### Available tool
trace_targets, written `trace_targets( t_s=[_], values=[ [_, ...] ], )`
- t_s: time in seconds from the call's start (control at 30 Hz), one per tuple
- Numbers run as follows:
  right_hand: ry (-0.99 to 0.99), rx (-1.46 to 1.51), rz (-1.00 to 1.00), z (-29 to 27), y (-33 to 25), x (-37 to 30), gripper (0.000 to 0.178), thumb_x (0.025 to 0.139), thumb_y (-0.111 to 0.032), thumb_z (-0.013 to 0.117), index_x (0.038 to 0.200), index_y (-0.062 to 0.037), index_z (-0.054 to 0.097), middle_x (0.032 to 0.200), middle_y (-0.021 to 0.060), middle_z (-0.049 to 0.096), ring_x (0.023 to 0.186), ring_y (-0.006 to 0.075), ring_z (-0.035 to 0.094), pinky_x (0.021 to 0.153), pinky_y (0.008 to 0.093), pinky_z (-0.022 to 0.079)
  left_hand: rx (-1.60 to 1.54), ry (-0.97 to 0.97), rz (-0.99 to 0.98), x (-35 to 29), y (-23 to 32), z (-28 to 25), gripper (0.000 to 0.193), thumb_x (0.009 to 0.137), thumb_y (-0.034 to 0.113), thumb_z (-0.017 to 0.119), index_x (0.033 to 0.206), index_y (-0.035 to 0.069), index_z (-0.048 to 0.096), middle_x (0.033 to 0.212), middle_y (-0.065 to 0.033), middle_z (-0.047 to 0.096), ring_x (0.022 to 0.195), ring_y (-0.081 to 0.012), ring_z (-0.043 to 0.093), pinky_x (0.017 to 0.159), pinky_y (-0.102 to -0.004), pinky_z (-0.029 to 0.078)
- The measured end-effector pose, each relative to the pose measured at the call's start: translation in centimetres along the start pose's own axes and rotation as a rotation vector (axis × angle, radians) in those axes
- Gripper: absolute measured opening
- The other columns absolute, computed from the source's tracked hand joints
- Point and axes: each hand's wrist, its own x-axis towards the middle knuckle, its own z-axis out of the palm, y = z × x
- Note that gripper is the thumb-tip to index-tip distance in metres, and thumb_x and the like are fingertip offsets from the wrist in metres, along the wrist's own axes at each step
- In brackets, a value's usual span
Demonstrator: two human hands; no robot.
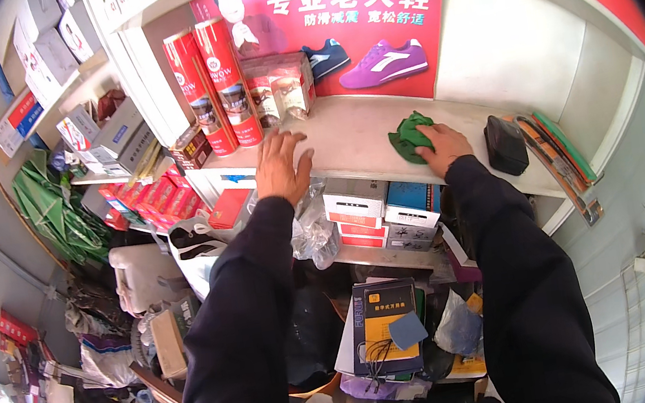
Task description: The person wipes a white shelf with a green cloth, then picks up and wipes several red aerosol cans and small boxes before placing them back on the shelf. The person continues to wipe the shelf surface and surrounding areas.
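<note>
My right hand [447, 148] presses on a crumpled green cloth [410, 136] on the pale shelf [361, 123], its fingers bent over the cloth's right side. Over the front edge of the same shelf, my left hand [280, 166] is open with fingers spread, holding nothing. Just beyond it stand two tall red cylindrical cans [230, 82] and some clear-wrapped patterned boxes [278, 88]. To the right of my right hand sits a black pouch [505, 145].
Belts or straps [556, 152] hang over the shelf's right end. A pink shoe poster [396, 18] leans at the back. Below are stacked shoe boxes [355, 201], a plastic bag [314, 231] and a yellow-and-black booklet [384, 316]. Red boxes [161, 199] fill the left.
</note>
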Motion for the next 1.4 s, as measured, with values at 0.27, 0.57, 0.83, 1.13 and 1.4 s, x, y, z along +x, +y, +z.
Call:
trace_targets(
  t_s=[0.27, 0.57, 0.83, 1.13, 1.4],
  values=[
    [-0.067, -0.213, 0.303, 1.3, 6.9, 5.9, 0.049, 0.098, -0.029, 0.066, 0.144, -0.0142, 0.060, 0.135, 0.0221, 0.064, 0.123, 0.0423, 0.063, 0.103, 0.0514, 0.052, 0.163, 0.033, -0.118, 0.7, -4.0, 4.4, 0.039, 0.099, 0.035, 0.062, 0.134, 0.018, 0.064, 0.137, -0.0165, 0.063, 0.145, -0.0423, 0.045, 0.119, -0.0611, 0.034],
    [-0.023, -0.095, -0.191, 14.5, -8.2, 20.7, 0.055, 0.098, -0.039, 0.065, 0.146, -0.0142, 0.061, 0.141, 0.0201, 0.064, 0.132, 0.0367, 0.060, 0.109, 0.0482, 0.049, 0.193, -0.011, -0.177, 0.9, -3.9, 4.2, 0.044, 0.098, 0.033, 0.064, 0.141, 0.022, 0.061, 0.139, -0.0137, 0.061, 0.146, -0.0396, 0.044, 0.118, -0.0649, 0.032],
    [-0.022, 0.028, -0.034, 6.8, 1.6, 12.8, 0.043, 0.095, -0.014, 0.065, 0.139, -0.0090, 0.064, 0.132, 0.0248, 0.065, 0.122, 0.0450, 0.061, 0.103, 0.0501, 0.050, 0.163, 0.026, -0.181, 0.8, -3.8, 4.2, 0.048, 0.095, 0.035, 0.063, 0.140, 0.020, 0.060, 0.137, -0.0156, 0.060, 0.146, -0.0415, 0.042, 0.119, -0.0679, 0.028],
    [0.037, 0.195, -0.349, 6.2, -9.5, 3.5, 0.043, 0.093, -0.019, 0.070, 0.135, -0.0096, 0.067, 0.128, 0.0221, 0.066, 0.120, 0.0426, 0.062, 0.106, 0.0491, 0.048, 0.142, 0.046, -0.197, 0.6, -3.8, 4.0, 0.052, 0.091, 0.032, 0.068, 0.141, 0.020, 0.059, 0.137, -0.0157, 0.060, 0.145, -0.0415, 0.042, 0.119, -0.0691, 0.027],
    [0.310, -0.019, -0.117, 1.8, -6.4, -4.0, 0.040, 0.097, -0.022, 0.063, 0.133, -0.0075, 0.068, 0.129, 0.0179, 0.064, 0.125, 0.0395, 0.058, 0.111, 0.0493, 0.041, 0.091, 0.089, -0.137, 0.4, -3.6, 3.3, 0.049, 0.092, 0.029, 0.071, 0.137, 0.015, 0.059, 0.135, -0.0153, 0.060, 0.144, -0.0427, 0.042, 0.117, -0.0597, 0.035]
  ],
)
